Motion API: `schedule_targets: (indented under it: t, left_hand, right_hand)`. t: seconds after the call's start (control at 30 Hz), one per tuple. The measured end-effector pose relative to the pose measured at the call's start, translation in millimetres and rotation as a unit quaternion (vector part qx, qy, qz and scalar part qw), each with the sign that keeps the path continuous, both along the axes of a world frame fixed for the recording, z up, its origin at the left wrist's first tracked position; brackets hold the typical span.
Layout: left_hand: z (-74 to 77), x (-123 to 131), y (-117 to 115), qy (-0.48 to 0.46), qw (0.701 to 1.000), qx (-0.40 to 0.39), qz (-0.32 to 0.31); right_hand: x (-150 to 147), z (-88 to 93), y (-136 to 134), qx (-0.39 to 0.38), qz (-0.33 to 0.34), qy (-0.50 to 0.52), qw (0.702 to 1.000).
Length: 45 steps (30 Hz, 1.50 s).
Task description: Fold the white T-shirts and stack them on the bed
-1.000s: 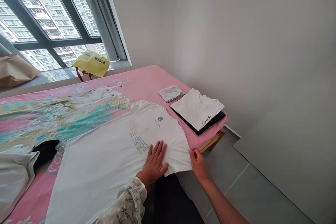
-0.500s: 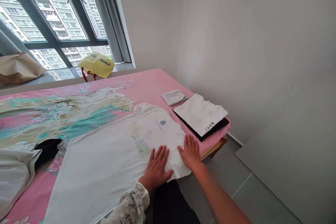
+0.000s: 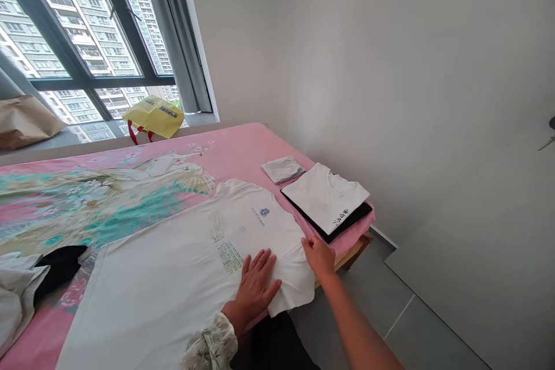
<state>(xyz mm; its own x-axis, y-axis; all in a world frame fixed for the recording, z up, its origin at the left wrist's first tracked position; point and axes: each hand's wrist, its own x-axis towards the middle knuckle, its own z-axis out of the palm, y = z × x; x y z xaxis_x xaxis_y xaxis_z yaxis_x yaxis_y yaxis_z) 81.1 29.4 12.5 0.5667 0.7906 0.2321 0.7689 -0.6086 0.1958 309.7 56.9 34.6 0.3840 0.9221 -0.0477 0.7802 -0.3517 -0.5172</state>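
Note:
A white T-shirt (image 3: 173, 277) with a small blue emblem and a faded print lies spread across the bed, its collar end toward the right. My left hand (image 3: 255, 288) rests flat on the shirt near its sleeve, fingers stretched. At the shirt's right edge, by the collar and shoulder, my right hand (image 3: 318, 255) has its fingers closed in a pinch on the fabric. Just beyond it sits a folded white shirt (image 3: 326, 196) with dark lettering, on top of a folded black garment (image 3: 352, 221). A small folded light cloth (image 3: 283, 169) lies behind them.
The bed has a pink patterned sheet (image 3: 243, 150). White clothing (image 3: 15, 295) and a black piece (image 3: 63, 266) lie at the left. On the windowsill are a yellow bag (image 3: 155, 117) and a brown paper bag (image 3: 28, 121). Grey floor tiles (image 3: 381, 295) lie beyond the bed's edge.
My right hand has gone from lying flat with spread fingers to pinching the shirt's edge. My left hand stays flat on the shirt. The view has tilted slightly upward.

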Motion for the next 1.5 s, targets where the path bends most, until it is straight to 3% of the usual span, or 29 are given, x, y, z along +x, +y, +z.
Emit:
schedule_targets:
  t: [0.23, 0.33, 0.43, 0.53, 0.63, 0.77, 0.97, 1.23, 1.5]
  left_hand:
    - [35.8, 64, 87, 0.016, 0.995, -0.101, -0.014]
    - [31.2, 91, 118, 0.028, 0.994, -0.107, 0.0]
    - [14.9, 105, 135, 0.022, 0.994, -0.103, 0.019]
    - [1.8, 110, 143, 0.008, 0.995, -0.098, 0.026]
    - [0.9, 111, 151, -0.017, 0.995, -0.101, 0.023]
    - [13.8, 115, 168, -0.04, 0.992, -0.123, 0.011]
    - [35.4, 115, 199, -0.021, 0.983, -0.167, -0.071]
    - [56.4, 114, 237, 0.041, 0.941, -0.305, -0.139]
    - [73.2, 109, 242, 0.071, 0.913, -0.346, -0.203]
  right_hand:
    - [4, -2.6, 4, 0.046, 0.007, 0.017, 0.999]
    - [7, -15.0, 6, 0.11, 0.011, 0.042, 0.993]
    - [12, -29.1, 7, 0.163, 0.02, 0.084, 0.983]
    - [14, -35.2, 6, 0.186, 0.021, 0.092, 0.978]
    - [10, -33.4, 5, 0.187, -0.002, 0.081, 0.979]
    - [7, -30.4, 4, 0.179, -0.019, 0.09, 0.98]
    - [9, -29.0, 4, 0.182, -0.009, 0.102, 0.978]
    - [8, -31.0, 3, 0.192, -0.002, 0.098, 0.976]
    - [8, -33.8, 3, 0.185, 0.003, 0.087, 0.979]
